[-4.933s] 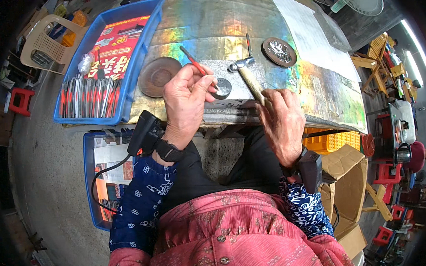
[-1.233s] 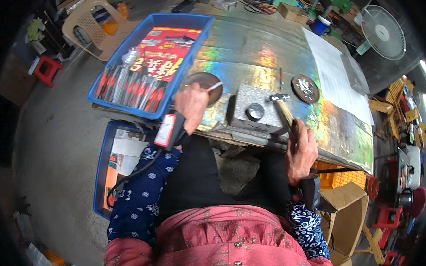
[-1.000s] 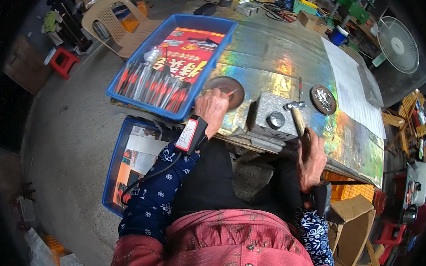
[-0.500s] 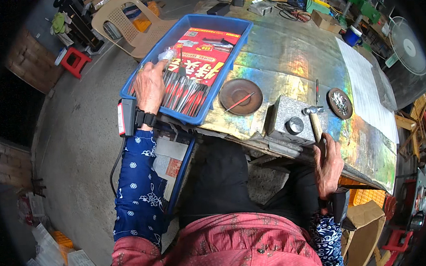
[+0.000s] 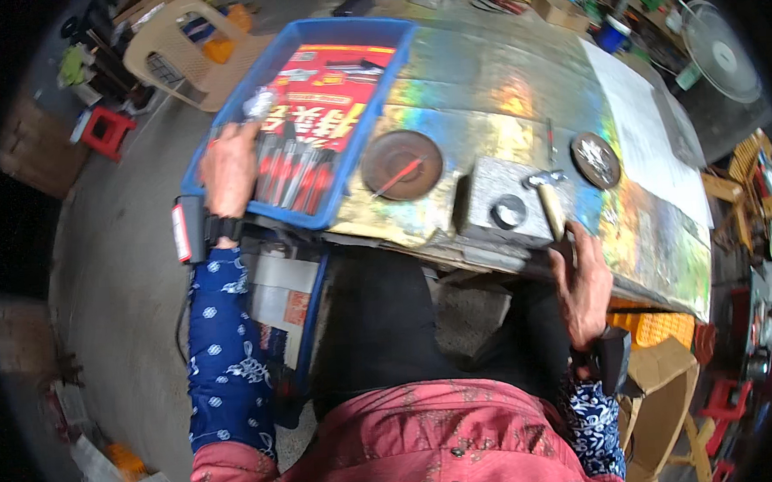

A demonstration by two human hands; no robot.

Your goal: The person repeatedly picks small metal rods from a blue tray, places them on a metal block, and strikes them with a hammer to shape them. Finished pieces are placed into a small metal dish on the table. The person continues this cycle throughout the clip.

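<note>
My left hand (image 5: 230,169) is over the left side of a blue plastic tray (image 5: 324,205), its fingers smeared by motion. Beside them lie a crumpled clear-and-silver piece (image 5: 260,103) and a row of slim red, dark and silver tools (image 5: 295,171); any hold is hidden. My right hand (image 5: 585,283) is at the table's front edge, thumb and fingers apart around the end of a hammer's (image 5: 550,206) pale handle; contact is unclear. The hammer rests on a grey stone block (image 5: 494,189) that bears a dark round metal piece (image 5: 507,211).
A brown dish (image 5: 377,161) holds a slim red tool (image 5: 398,178). Another dish (image 5: 611,175) of small silvery pieces sits right of the block, near a thin red-and-black tool (image 5: 551,141). A fan (image 5: 721,53) stands far right; a beige chair (image 5: 198,63) stands behind the tray.
The whole view has shifted, so the tray, dishes and block appear farther left and higher. My left hand has drawn slightly toward the tray's left rim. The hammer stays on the block.
</note>
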